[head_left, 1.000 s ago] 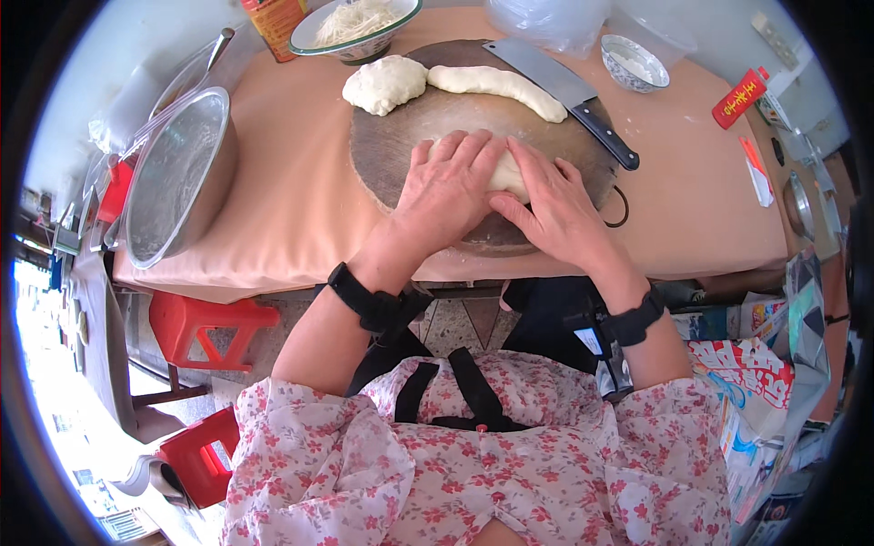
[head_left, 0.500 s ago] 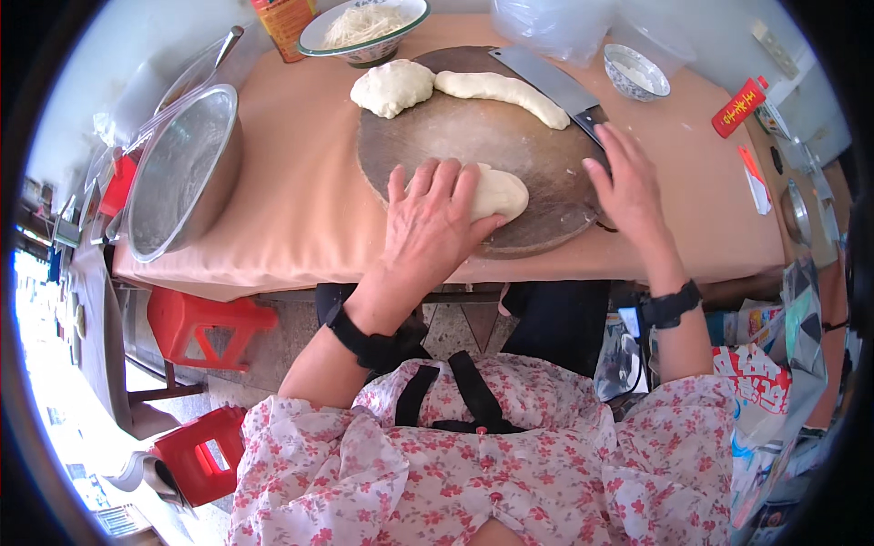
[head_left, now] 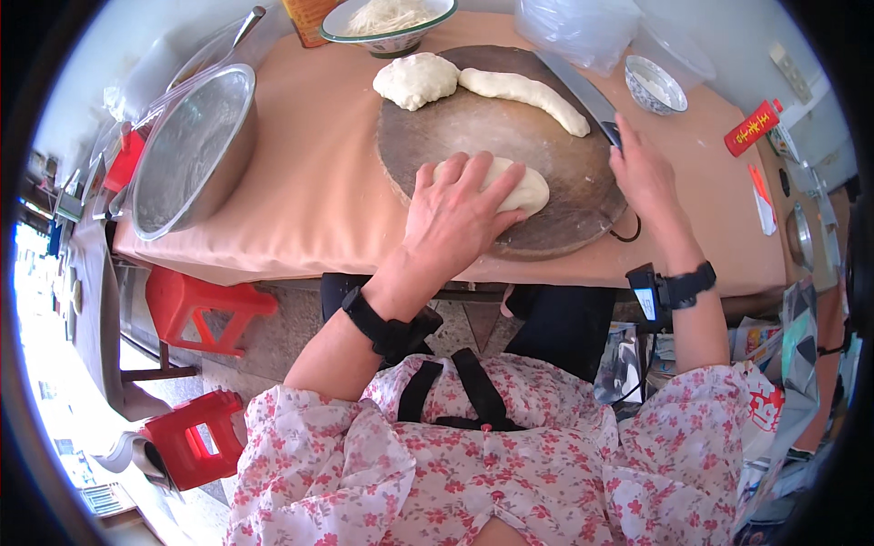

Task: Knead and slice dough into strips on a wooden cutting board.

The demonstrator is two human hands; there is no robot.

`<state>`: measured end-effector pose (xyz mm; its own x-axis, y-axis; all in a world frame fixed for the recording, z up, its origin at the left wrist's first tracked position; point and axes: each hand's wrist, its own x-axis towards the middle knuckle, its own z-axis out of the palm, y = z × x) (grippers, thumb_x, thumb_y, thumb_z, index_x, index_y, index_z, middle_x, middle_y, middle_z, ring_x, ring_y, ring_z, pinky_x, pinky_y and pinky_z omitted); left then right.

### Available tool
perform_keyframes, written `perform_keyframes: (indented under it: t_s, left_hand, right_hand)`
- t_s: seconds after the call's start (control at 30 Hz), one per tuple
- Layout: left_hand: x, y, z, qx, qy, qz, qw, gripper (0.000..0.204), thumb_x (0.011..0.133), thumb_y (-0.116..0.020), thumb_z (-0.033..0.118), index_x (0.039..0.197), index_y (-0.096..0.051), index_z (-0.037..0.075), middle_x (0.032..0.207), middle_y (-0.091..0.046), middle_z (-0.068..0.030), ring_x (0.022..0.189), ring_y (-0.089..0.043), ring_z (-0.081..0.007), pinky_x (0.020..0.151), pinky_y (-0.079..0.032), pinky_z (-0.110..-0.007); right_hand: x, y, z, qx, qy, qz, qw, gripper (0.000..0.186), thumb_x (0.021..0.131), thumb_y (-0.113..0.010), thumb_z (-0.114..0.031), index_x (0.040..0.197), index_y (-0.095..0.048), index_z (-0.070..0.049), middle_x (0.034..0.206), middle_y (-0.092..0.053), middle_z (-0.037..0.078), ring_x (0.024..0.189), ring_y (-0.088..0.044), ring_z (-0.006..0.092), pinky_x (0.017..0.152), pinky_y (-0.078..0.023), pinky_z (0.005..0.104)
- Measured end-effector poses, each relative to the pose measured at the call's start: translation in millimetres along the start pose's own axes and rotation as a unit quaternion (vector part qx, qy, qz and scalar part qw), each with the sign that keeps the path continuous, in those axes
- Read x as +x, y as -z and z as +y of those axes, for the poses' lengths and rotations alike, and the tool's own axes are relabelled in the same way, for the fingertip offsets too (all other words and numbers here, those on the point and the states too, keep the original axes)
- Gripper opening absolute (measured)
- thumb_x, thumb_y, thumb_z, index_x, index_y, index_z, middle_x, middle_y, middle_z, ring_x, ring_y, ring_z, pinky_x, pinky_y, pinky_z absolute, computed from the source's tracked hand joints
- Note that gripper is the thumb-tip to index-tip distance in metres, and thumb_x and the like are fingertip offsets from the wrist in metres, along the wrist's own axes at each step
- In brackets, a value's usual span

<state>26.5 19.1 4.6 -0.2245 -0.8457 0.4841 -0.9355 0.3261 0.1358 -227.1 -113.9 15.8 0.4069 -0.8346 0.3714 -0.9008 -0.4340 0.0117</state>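
A round wooden chopping board lies on the table. On it, my left hand curls over a smooth oval piece of dough, thumb along its near side and fingers across its top. My right hand, at the board's right edge, is closed around the dark handle of a cleaver. The blade points away and looks narrow, tipped on its side. Toward the board's far edge sit a lumpy mound of dough and a long dough roll, end to end.
A large metal basin stands at the left. Beyond the board are a bowl of noodles, a clear plastic bag and a small patterned bowl with white powder. A red packet lies at right. Red stools stand below left.
My right hand has closed round the cleaver's handle, and the blade has turned from lying flat to a tilt. The whole view has shifted a little. My left hand stays on the dough.
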Motion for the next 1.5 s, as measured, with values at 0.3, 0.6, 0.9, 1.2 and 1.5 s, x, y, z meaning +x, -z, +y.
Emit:
perform_keyframes:
  t_s: [0.3,0.6,0.9,1.2,1.5]
  left_hand:
    - [-2.8,-4.5,-11.7,0.000,-0.058,0.033,0.998,0.051,0.083,-0.069,0.042,0.128,-0.056,0.023,0.124,-0.057,-0.0065,0.114,-0.056,-0.0279,0.090,-0.045,-0.044]
    - [-10.1,-5.4,-11.9,-0.038,-0.099,0.082,0.991,0.049,0.080,-0.071,0.032,0.126,-0.059,0.021,0.123,-0.055,-0.0055,0.116,-0.053,-0.0263,0.097,-0.040,-0.045]
    - [-17.1,-10.2,-18.3,-0.074,-0.116,0.092,0.986,0.042,0.079,-0.063,0.015,0.121,-0.062,0.018,0.122,-0.057,-0.0049,0.118,-0.052,-0.0256,0.101,-0.038,-0.045]
    - [-24.8,-12.8,-24.7,-0.087,-0.161,0.114,0.976,0.037,0.076,-0.058,0.017,0.111,-0.069,0.014,0.120,-0.061,-0.0016,0.116,-0.054,-0.0234,0.099,-0.037,-0.043]
    - [-29.3,-20.0,-23.0,-0.115,-0.143,0.120,0.976,0.033,0.076,-0.060,0.018,0.107,-0.072,0.016,0.115,-0.064,0.0002,0.115,-0.055,-0.0222,0.101,-0.036,-0.047]
  right_hand:
    - [-87.6,72.3,-0.7,0.473,-0.157,0.073,0.864,0.051,0.096,-0.056,-0.011,0.146,-0.041,-0.007,0.086,-0.063,0.004,0.066,-0.053,0.0056,0.058,-0.042,0.0199]
    - [-108.3,80.1,-39.9,0.419,-0.101,-0.044,0.901,0.038,0.095,-0.056,-0.004,0.132,-0.051,0.003,0.082,-0.062,0.007,0.063,-0.055,0.0073,0.056,-0.047,0.0246]
    - [-95.2,89.3,-59.4,0.215,0.142,0.004,0.966,0.036,0.087,-0.064,-0.003,0.123,-0.060,-0.004,0.099,-0.069,0.014,0.082,-0.068,0.0318,0.069,-0.053,0.0389]
    - [-97.0,91.8,-66.6,0.125,0.189,-0.032,0.974,0.043,0.081,-0.069,-0.007,0.123,-0.059,-0.007,0.092,-0.067,0.011,0.072,-0.064,0.0293,0.063,-0.052,0.0386]
    - [-87.9,86.8,-59.6,0.077,0.227,-0.051,0.970,0.052,0.076,-0.074,-0.009,0.125,-0.057,-0.004,0.080,-0.062,0.011,0.065,-0.063,0.0280,0.059,-0.051,0.0388]
